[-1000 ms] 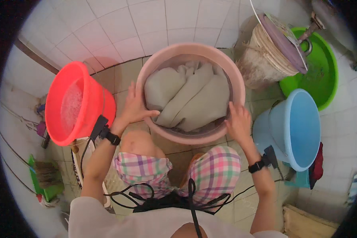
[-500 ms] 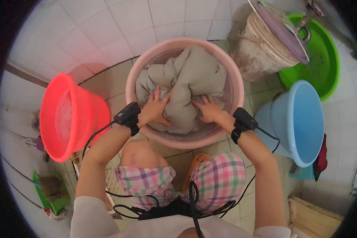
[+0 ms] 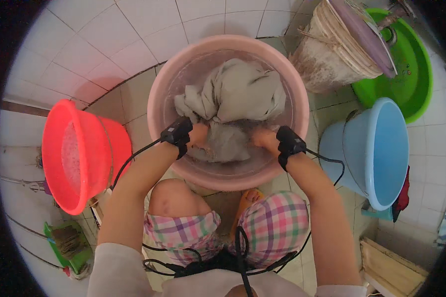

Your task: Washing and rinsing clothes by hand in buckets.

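Observation:
A bulky grey-green cloth (image 3: 248,94) lies bunched and soaked in a pink basin (image 3: 155,99) of water. Its far part bulges above the surface, while the near part is under water. My left hand (image 3: 199,135) is sunk into the water at the cloth's left side. On the other side, my right hand (image 3: 264,138) is also down in the water, beside the submerged part. Water and cloth hide the fingers of both hands, so their grip does not show.
A red bucket (image 3: 121,148) with sudsy water stands at the left, and a blue bucket (image 3: 342,148) at the right. Behind the blue one are a dirty whitish bucket (image 3: 327,54) and a green basin (image 3: 421,84). Black cables (image 3: 134,157) run from my wrists.
Both hands have gone from lying spread on the cloth to being pushed down into the water. The near part of the cloth has sunk, and more water shows around it.

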A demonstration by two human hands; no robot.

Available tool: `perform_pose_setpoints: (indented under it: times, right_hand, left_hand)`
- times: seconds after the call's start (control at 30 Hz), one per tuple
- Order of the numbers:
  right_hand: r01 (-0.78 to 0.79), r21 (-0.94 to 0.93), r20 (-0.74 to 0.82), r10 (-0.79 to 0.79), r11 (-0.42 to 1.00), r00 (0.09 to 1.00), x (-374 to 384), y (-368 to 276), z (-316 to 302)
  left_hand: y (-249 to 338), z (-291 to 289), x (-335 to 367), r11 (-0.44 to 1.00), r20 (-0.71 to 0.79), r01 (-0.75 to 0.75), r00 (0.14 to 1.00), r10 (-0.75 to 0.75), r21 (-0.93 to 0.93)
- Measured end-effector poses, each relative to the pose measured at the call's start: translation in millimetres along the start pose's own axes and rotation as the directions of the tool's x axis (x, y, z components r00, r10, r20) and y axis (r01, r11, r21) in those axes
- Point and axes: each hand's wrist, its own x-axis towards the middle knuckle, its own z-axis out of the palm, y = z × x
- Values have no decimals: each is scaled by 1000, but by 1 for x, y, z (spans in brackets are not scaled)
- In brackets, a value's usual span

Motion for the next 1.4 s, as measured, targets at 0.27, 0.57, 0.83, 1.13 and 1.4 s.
perform_pose_setpoints:
  times: [0.27,0.57,0.83,1.13,1.4]
  right_hand:
    - [96,193,70,-112,976,991,-49,-49,-42]
    - [-104,578,-564,488,809,666,-57,5,-129]
    - [-186,168,-403,240,968,883,-33,-42,-102]
    - [35,-95,-251,-58,995,966,-48,-37,-63]
    - [94,-157,-58,-104,983,993,-28,-24,-34]
  left_hand:
    - [4,-4,-74,931,139,-362,925,354,39]
    - [38,-143,-119,833,-687,-542,647,332,-108]
    - [28,-116,-97,820,-614,-462,552,564,337]
    - [14,-68,-128,852,-199,-506,829,523,132]
    - [25,-31,-101,791,-1,-592,800,599,155]
